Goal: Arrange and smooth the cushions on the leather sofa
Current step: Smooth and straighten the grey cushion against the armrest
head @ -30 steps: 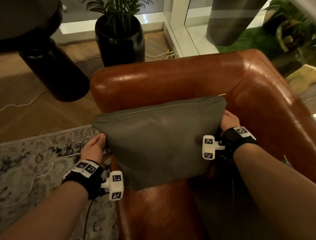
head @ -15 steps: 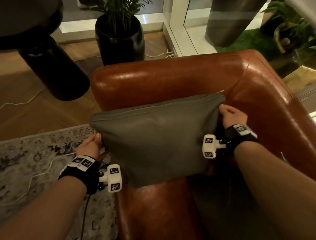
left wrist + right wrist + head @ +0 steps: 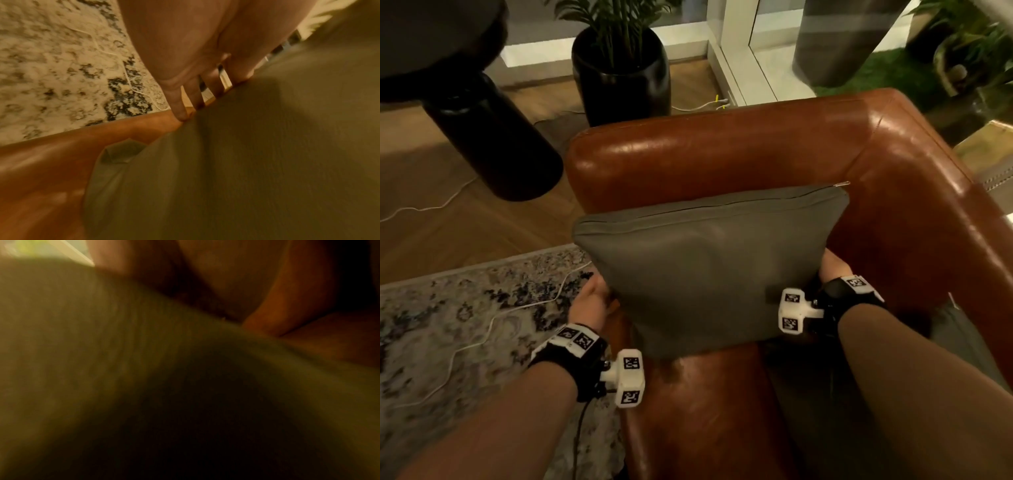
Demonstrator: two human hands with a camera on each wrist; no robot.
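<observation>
Grey cushion [image 3: 709, 270] stands upright on the seat of the brown leather sofa [image 3: 722, 154], top edge leaning toward the armrest at the far side, zipper seam running along the top. Its lower edge sits on the seat leather.

Left hand [image 3: 590, 301] is at the cushion's left edge, low down. In the left wrist view the fingers [image 3: 179, 107] run straight and slightly spread, tips disappearing behind the fabric edge; palm flat against the side, not clenched. A small folded tag [image 3: 121, 152] shows at the cushion's near corner.

Right hand [image 3: 832, 269] is at the right edge, mostly hidden behind the cushion. The right wrist view is dark and blurred: only grey fabric and leather. Cannot tell whether those fingers are spread or curled on the cushion.

Both wrists carry black bands with white marker blocks.

Left of the sofa: patterned rug [image 3: 448, 325] with a white cable [image 3: 493, 318] lying across it. Farther off, wooden floor, a black planter [image 3: 621, 75] holding a palm, and a dark round pedestal [image 3: 493, 137].
</observation>
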